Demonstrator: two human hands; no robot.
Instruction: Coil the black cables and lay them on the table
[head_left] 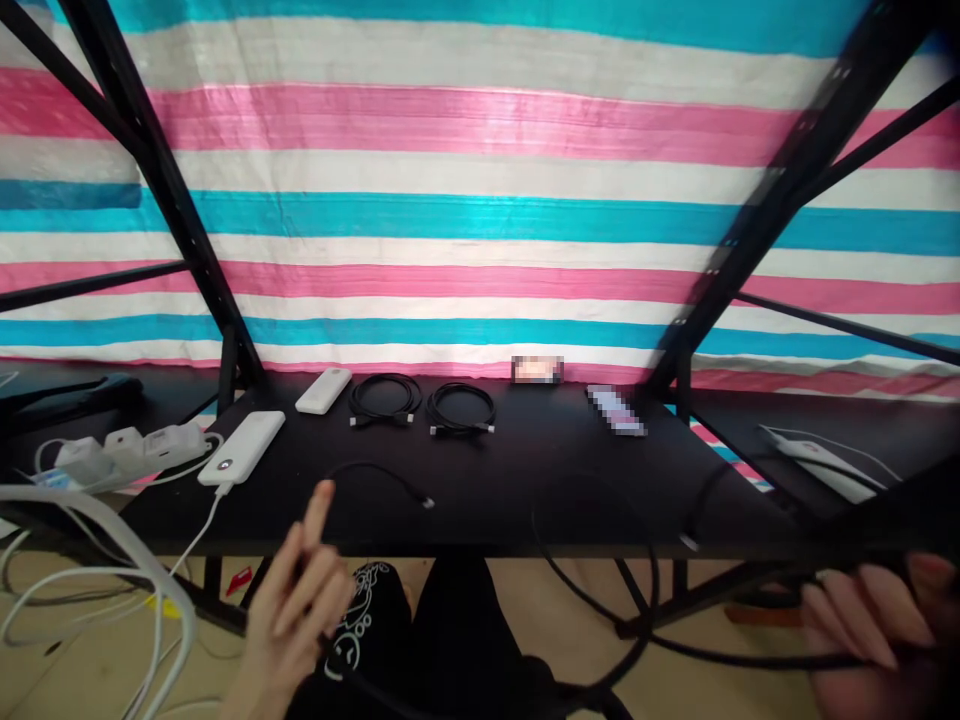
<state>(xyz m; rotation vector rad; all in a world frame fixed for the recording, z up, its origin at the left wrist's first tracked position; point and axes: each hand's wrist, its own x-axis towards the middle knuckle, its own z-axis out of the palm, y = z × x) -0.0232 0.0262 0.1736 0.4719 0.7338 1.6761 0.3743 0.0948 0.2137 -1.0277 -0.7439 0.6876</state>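
A thin black cable (pixel 600 610) is held between both hands below the front edge of the black desk (pixel 525 480). The right hand (pixel 877 625), at the lower right, is closed around the cable, fingers curled over it. The left hand (pixel 300 590), at the lower left, is half open with its index finger raised; the cable runs past its fingers, though whether it is gripped there cannot be told. One plug end (pixel 426 502) of the cable lies on the desk near the front edge, and a slack loop hangs down between the hands.

Along the back edge two coiled black cables (pixel 384 400) (pixel 461 410) are laid side by side, with a small white power bank (pixel 323 390) to their left. A larger white power bank (pixel 241 447), smooth and rounded, is set near the left edge, a white lead plugged into it. White chargers (pixel 127 447) are seen beyond the left edge. Black metal frame struts (pixel 150 160) cross in front of a striped pink, white and blue woven tarpaulin (pixel 480 200).
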